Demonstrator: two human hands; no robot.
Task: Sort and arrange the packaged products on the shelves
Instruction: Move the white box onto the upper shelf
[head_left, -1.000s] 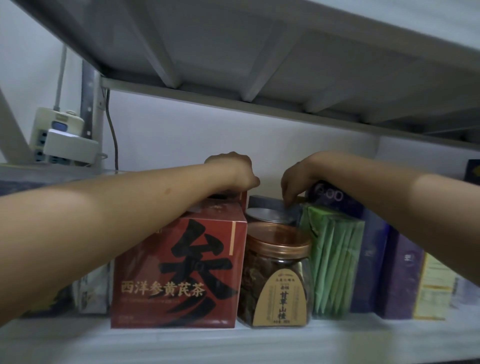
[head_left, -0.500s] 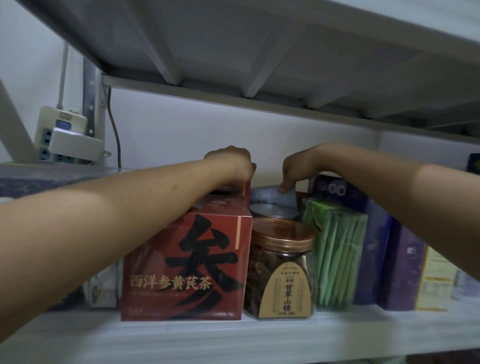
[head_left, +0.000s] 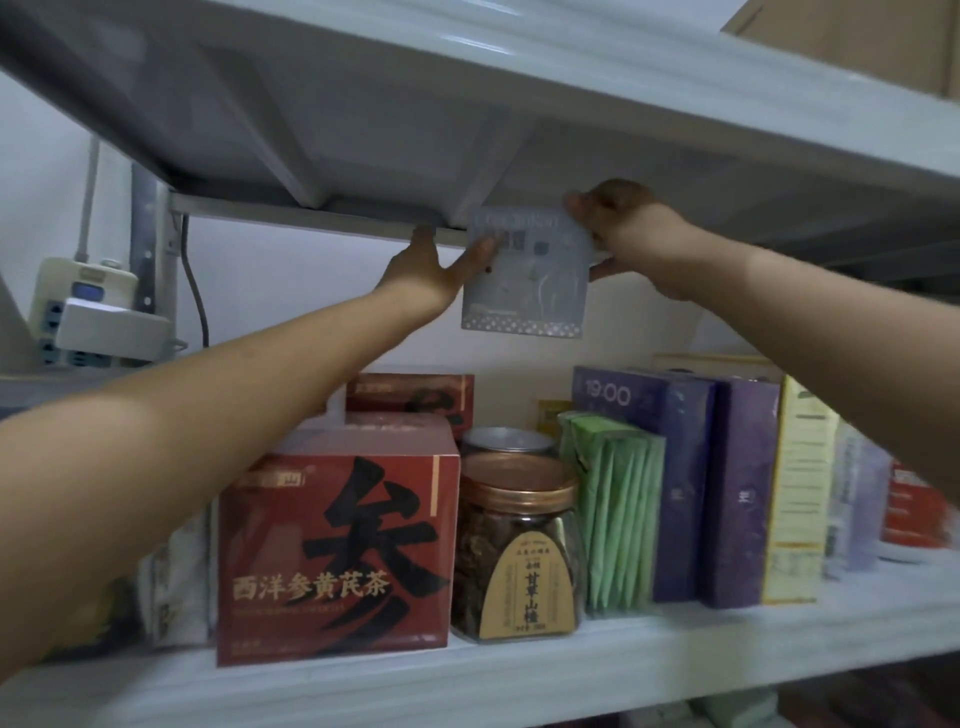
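Packet: the grey packet (head_left: 527, 291) is up in the air between my hands, well above the row of goods. Its top edge is close under the upper shelf (head_left: 363, 104).
Right hand: my right hand (head_left: 623, 228) grips the packet's upper right corner, with fingers curled over the top and thumb under the side edge.
Left hand: my left hand (head_left: 439, 262) is flat. The fingers lie straight on the packet's left edge and the thumb stands free, so it steadies rather than clasps.
Step in hand: I judge that I am carrying the packet clear of the row to give it a new place.
Doing it well: the right hand should bear the weight and the left should only guide. I want the packet upright and lowered before I turn it, as there is little room under the shelf above.
In the way: the front row on the lower shelf (head_left: 467, 675) stands packed: red tea box (head_left: 337, 551), jar (head_left: 517, 551), green sachets (head_left: 618, 514), purple boxes (head_left: 701, 483). I see no free slot there, so one would have to be opened first.
Behind: a smaller red box (head_left: 410, 400) and a tin (head_left: 506, 441) fill the back row.
Risk: the sachets stand loose, and I think a forearm brushing them could tip them.
Around: a power strip (head_left: 78, 306) hangs at the left post, and a cardboard box (head_left: 841, 36) sits on the shelf above.
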